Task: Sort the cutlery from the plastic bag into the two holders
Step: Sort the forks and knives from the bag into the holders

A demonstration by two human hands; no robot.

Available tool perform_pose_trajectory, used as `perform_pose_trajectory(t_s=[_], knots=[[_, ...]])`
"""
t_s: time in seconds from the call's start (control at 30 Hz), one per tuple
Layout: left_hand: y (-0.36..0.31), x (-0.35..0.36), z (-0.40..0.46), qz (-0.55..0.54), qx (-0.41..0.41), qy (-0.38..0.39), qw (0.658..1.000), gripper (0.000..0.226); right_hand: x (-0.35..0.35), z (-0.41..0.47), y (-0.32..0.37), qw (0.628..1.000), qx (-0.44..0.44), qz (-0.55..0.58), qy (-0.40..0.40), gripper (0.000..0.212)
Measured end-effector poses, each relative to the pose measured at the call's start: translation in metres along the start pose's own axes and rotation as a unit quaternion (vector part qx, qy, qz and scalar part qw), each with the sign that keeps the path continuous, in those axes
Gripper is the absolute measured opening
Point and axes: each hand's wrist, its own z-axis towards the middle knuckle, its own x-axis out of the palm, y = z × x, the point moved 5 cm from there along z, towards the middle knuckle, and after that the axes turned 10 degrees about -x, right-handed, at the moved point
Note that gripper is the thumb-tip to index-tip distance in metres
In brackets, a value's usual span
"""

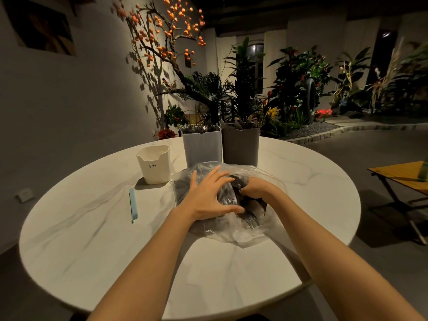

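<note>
A clear plastic bag (257, 230) full of black cutlery (251, 220) lies in the middle of the round white table (92, 239). My left hand (208, 195) rests on top of the bag with fingers spread and straight. My right hand (259, 189) is curled inside the bag's mouth, gripping black cutlery; which pieces is hidden. Behind the bag stand two tall holders side by side: a light grey holder (201, 147) on the left and a dark grey holder (240, 144) on the right, both with dark cutlery showing at the top.
A short white cup-like container (154, 164) marked with small letters stands left of the holders. A pale blue bag clip (133, 205) lies on the table at the left. Plants fill the background, and a wooden folding table (403, 177) stands at the right.
</note>
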Motion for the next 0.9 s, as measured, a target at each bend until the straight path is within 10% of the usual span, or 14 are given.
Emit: perform_pose_trajectory(t_s=[0.27, 0.6, 0.9], knots=[[-0.013, -0.012, -0.003, -0.065, 0.032, -0.063, 0.995, 0.039, 0.004, 0.003, 0.0, 0.996, -0.009, 0.084, -0.018, 0.024], [-0.01, 0.007, 0.002, -0.014, -0.038, 0.01, 0.999, 0.07, 0.002, -0.005, -0.001, 0.999, -0.014, 0.022, 0.044, 0.022], [0.005, -0.001, 0.014, -0.197, -0.134, -0.023, 0.971, 0.071, -0.001, -0.018, -0.017, 0.91, -0.014, 0.402, 0.099, 0.014]])
